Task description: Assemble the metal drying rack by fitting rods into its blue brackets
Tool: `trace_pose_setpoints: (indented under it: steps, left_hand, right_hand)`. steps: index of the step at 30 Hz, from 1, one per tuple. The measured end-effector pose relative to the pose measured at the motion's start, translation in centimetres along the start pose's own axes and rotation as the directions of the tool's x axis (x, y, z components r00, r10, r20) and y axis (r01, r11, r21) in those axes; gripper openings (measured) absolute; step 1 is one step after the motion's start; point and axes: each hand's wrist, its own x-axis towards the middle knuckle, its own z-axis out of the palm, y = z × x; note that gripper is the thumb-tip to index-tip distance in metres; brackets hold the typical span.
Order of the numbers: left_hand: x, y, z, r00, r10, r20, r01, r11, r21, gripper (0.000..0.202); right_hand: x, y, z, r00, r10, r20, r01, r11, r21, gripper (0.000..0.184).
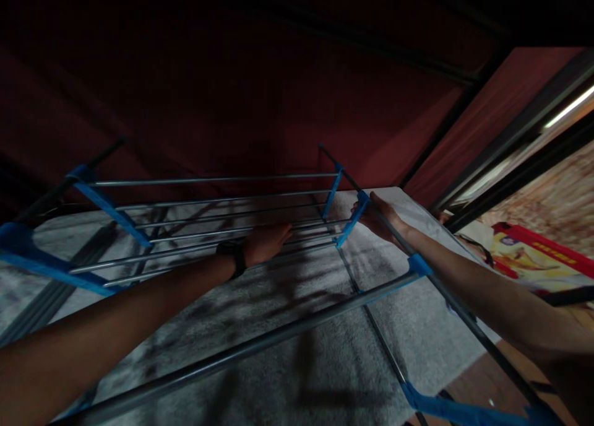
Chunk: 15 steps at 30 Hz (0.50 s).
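Note:
A rack frame of grey metal rods [218,197] and blue plastic brackets [111,206] stands before me. My left hand [266,243], with a dark band on its wrist, reaches into the middle of the rack. Its fingers are closed round one of the thin rods, their tips partly hidden in shadow. On the right, my right hand [383,220] is closed at a blue bracket [355,218] where the thin rods end; some fingers are hidden behind the bracket and upright pole. Nearer to me, a thicker grey bar [260,339] runs to another blue connector [419,265].
Underneath lies a pale grey fabric surface [408,327]. Several loose grey rods [60,283] rest at the left. A dark red fabric wall [260,104] rises behind the rack. At the right are a red and yellow package [533,259] and a dark frame bar [515,191].

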Motion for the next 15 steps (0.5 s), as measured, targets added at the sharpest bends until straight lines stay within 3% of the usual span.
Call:
trace_pose_setpoints:
  steps: [3, 6, 10, 15]
  left_hand:
    - [0.0, 0.1, -0.2, 1.000, -0.005, 0.017, 0.005, 1.000, -0.005, 0.035]
    - [0.0, 0.2, -0.4, 0.999, -0.017, 0.032, 0.017, 1.000, -0.014, 0.037]
    - [0.0, 0.2, -0.4, 1.000, -0.005, 0.026, 0.006, 1.000, -0.021, 0.035]
    - [0.1, 0.1, 0.1, 0.999, 0.031, -0.014, -0.031, 0.999, -0.018, 0.031]
  right_hand:
    - [0.6, 2.2, 0.1, 0.998, -0.065, 0.009, 0.065, 0.997, 0.030, 0.035]
    - [1.0, 3.6, 0.3, 0.991, -0.135, 0.013, 0.135, 0.989, -0.056, 0.036]
    - [0.8, 3.5, 0.4, 0.983, -0.169, 0.066, 0.179, 0.956, -0.232, 0.041]
    - [0.2, 2.8, 0.7, 0.980, -0.174, 0.094, 0.195, 0.928, -0.317, 0.043]
